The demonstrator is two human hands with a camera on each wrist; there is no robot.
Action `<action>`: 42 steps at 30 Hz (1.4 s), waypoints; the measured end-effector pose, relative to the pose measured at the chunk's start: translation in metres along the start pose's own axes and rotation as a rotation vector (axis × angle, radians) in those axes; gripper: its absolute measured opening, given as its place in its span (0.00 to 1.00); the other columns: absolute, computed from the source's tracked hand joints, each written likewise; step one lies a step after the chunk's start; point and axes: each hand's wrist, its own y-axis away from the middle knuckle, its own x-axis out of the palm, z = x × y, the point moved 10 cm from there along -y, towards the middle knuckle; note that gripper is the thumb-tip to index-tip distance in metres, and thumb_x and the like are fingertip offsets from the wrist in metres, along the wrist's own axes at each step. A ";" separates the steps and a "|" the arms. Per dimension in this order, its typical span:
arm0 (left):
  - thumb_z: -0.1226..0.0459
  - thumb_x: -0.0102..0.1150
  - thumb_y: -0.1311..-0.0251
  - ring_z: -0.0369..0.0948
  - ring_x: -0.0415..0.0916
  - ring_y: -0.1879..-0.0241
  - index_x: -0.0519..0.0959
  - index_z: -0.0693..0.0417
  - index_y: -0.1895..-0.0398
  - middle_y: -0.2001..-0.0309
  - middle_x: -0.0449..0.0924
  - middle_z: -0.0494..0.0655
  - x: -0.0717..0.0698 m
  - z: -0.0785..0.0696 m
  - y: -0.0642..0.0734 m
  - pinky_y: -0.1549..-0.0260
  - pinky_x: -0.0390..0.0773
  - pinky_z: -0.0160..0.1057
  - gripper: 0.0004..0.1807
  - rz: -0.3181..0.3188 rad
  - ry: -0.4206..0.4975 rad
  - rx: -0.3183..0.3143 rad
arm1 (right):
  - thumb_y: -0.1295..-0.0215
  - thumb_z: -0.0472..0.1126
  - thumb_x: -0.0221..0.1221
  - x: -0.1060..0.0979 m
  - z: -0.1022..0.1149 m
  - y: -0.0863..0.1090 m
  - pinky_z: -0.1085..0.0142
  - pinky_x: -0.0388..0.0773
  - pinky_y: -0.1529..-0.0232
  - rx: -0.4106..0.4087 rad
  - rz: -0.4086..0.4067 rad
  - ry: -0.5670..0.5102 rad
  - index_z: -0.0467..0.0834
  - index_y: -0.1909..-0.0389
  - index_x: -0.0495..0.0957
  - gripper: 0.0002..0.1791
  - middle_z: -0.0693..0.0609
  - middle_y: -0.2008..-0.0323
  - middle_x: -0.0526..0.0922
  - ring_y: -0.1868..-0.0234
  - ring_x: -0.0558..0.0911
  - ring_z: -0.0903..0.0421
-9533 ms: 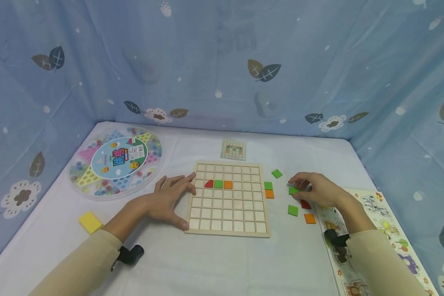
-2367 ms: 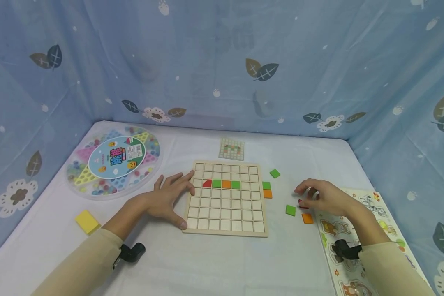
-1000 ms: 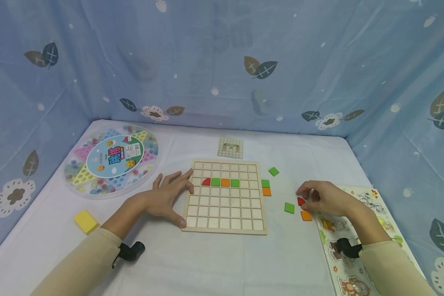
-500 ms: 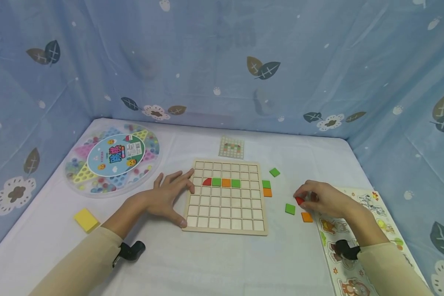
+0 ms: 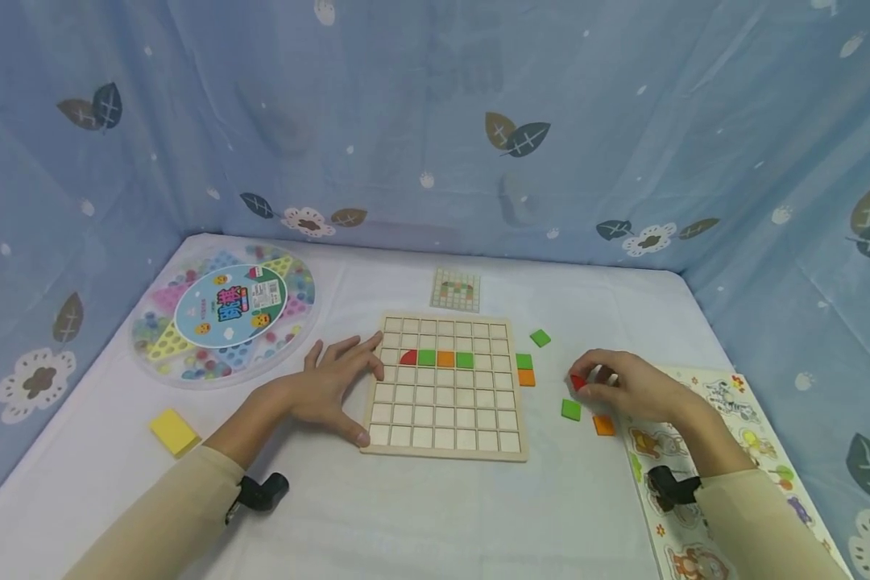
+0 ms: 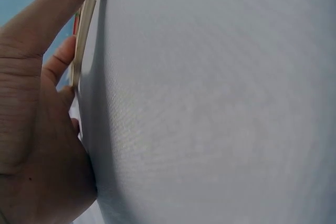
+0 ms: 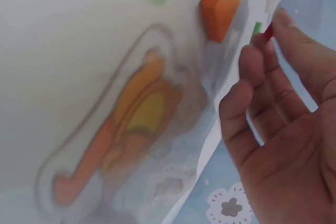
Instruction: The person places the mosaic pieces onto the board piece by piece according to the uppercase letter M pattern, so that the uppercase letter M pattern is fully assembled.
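Note:
My right hand [image 5: 627, 388] pinches a red tile [image 5: 577, 383] between thumb and fingertips, right of the board; only a sliver of that red tile [image 7: 269, 32] shows in the right wrist view. My left hand [image 5: 325, 396] lies spread along the left edge of a wooden grid board [image 5: 445, 456], thumb at the near corner and fingertips farther up. One grid row holds a quarter-round red tile [image 5: 409, 358], a green tile [image 5: 426, 358], an orange tile [image 5: 445, 359] and another green tile [image 5: 464, 360]. In the left wrist view, my left hand [image 6: 39, 108] touches the board's edge [image 6: 84, 40].
Loose green [image 5: 570, 410] and orange [image 5: 604, 425] tiles lie near my right hand. More tiles sit against the board's right edge [image 5: 524, 369]. A pattern card [image 5: 455, 290] lies behind the board. A marble game disc [image 5: 225, 314], yellow block [image 5: 174, 432] and animal puzzle [image 5: 685, 475] flank it.
A second green tile has joined the board's row. Since then my right hand has taken the red tile from the table and shifted slightly left with it. My left hand has stayed put.

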 end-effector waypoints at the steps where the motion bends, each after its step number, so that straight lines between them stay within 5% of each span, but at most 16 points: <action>1: 0.32 0.80 0.68 0.61 0.31 0.19 0.67 0.34 0.45 0.15 0.33 0.47 0.000 0.000 0.000 0.35 0.24 0.78 0.47 -0.001 0.003 0.002 | 0.29 0.37 0.63 0.001 0.001 -0.001 0.66 0.80 0.63 -0.006 0.003 -0.024 0.46 0.46 0.80 0.13 0.56 0.56 0.84 0.59 0.81 0.58; 14: 0.30 0.79 0.69 0.57 0.31 0.18 0.66 0.31 0.45 0.15 0.31 0.43 0.002 0.001 0.001 0.33 0.25 0.76 0.47 0.009 -0.010 -0.019 | 0.27 0.38 0.62 0.006 0.020 -0.021 0.64 0.83 0.58 -0.080 -0.002 -0.253 0.39 0.45 0.79 0.14 0.41 0.48 0.83 0.56 0.85 0.44; 35: 0.31 0.80 0.70 0.58 0.31 0.18 0.66 0.32 0.45 0.15 0.32 0.45 0.000 0.001 0.001 0.33 0.24 0.77 0.47 0.011 -0.011 -0.023 | 0.27 0.36 0.62 0.020 0.042 -0.053 0.58 0.84 0.58 -0.157 0.017 -0.337 0.37 0.43 0.79 0.15 0.40 0.46 0.82 0.55 0.84 0.41; 42: 0.31 0.79 0.70 0.56 0.30 0.18 0.66 0.31 0.45 0.15 0.31 0.43 0.002 0.002 0.000 0.32 0.24 0.75 0.48 0.012 -0.014 -0.033 | 0.28 0.36 0.62 0.024 0.048 -0.065 0.63 0.80 0.57 -0.172 0.003 -0.290 0.39 0.44 0.80 0.14 0.43 0.50 0.85 0.55 0.83 0.47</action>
